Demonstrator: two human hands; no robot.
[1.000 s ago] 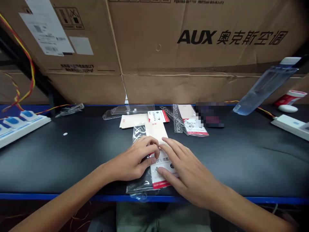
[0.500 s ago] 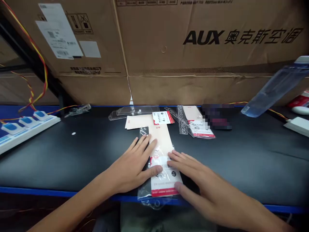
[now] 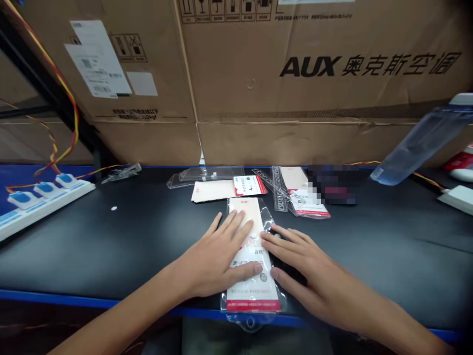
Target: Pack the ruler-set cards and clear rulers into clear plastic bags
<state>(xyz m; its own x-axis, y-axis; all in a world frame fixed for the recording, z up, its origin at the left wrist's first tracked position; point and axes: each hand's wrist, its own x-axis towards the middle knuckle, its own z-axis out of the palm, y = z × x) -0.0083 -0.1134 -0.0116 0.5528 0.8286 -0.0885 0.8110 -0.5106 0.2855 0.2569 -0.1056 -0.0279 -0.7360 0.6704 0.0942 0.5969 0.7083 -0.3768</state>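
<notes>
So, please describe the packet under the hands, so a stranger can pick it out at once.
Behind a black workbench stands a large cardboard box printed AUX. Near the bench's front edge lies a clear plastic sleeve holding a long cream and red card. Only this one lies under the left hand and right hand, its hang tab over the edge.

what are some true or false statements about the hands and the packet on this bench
The left hand rests on the packet: true.
The right hand is lifted off the packet: false, its fingers lie on the packet's right side.
The packet lies on the power strip: false, it lies on the black bench.
"AUX" is printed on the cardboard box: true.
The red band is at the packet's far end: false, it is at the near end.
</notes>
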